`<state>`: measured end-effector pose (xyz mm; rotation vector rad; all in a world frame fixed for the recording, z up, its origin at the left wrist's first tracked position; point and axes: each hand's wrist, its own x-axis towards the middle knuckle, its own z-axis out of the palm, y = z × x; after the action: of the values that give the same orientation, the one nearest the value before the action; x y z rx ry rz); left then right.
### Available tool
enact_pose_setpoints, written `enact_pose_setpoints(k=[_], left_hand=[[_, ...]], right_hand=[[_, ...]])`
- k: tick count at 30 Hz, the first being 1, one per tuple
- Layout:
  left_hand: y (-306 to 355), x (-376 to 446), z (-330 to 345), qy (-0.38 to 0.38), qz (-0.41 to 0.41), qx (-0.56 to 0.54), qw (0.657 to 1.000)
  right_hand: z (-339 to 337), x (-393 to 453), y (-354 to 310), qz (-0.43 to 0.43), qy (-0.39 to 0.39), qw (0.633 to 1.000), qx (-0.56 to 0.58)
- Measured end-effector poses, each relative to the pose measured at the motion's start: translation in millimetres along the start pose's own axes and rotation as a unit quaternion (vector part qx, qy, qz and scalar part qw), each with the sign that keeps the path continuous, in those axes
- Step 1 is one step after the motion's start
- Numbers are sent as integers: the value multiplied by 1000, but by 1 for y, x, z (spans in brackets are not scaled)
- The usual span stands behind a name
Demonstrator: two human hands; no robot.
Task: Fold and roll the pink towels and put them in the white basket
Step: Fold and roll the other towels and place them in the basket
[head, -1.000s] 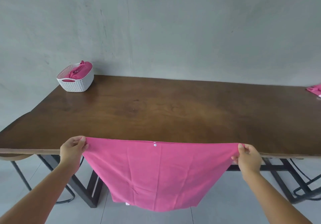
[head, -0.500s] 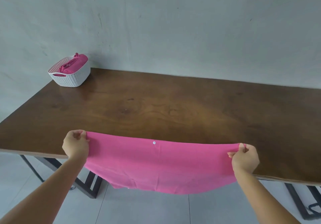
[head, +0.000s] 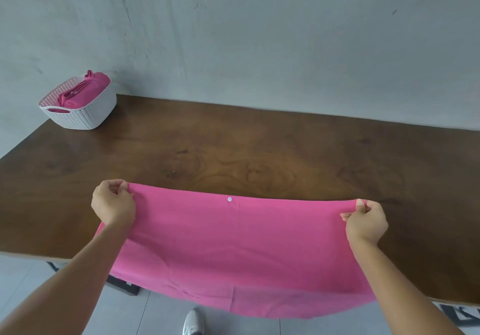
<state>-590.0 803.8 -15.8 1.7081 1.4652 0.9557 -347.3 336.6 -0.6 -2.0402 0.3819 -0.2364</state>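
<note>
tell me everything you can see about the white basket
The white basket looks like plastic moulded in a woven pattern, roughly rectangular with rounded corners, perforated walls and a handle slot cut in the near end. It stands upright at the far left corner of the brown table, close to the grey wall. Rolled pink towels fill it and rise above its rim. Neither hand touches it.

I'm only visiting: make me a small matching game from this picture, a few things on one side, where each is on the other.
Things:
1. white basket
2. spread pink towel
3. rolled pink towels
4. white shoe

Places:
A. on the floor
B. pinched by both hands, draped over the table's near edge
C. table's far left corner
D. inside the basket

Pairs: 1-C, 2-B, 3-D, 4-A
</note>
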Motion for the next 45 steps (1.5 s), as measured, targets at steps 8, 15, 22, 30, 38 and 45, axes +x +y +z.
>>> enact_pose_setpoints(k=[8, 15, 22, 30, 38, 45], left_hand=[[23, 43, 58, -4, 18, -10, 1000], [54, 81, 110, -8, 16, -21, 1000], [85, 129, 172, -20, 12, -24, 999], [113, 180, 237, -21, 20, -22, 999], [138, 223, 290, -23, 41, -28, 999], [151, 239, 312, -25, 72, 8, 997]], right_hand=[[44, 42, -24, 7, 14, 1000, -3], [93, 86, -47, 17, 26, 1000, 2], [149, 137, -72, 16, 45, 999, 12], [205, 188, -98, 12, 55, 998, 18], [255, 236, -120, -2, 42, 999, 28], [283, 272, -121, -6, 43, 999, -5]])
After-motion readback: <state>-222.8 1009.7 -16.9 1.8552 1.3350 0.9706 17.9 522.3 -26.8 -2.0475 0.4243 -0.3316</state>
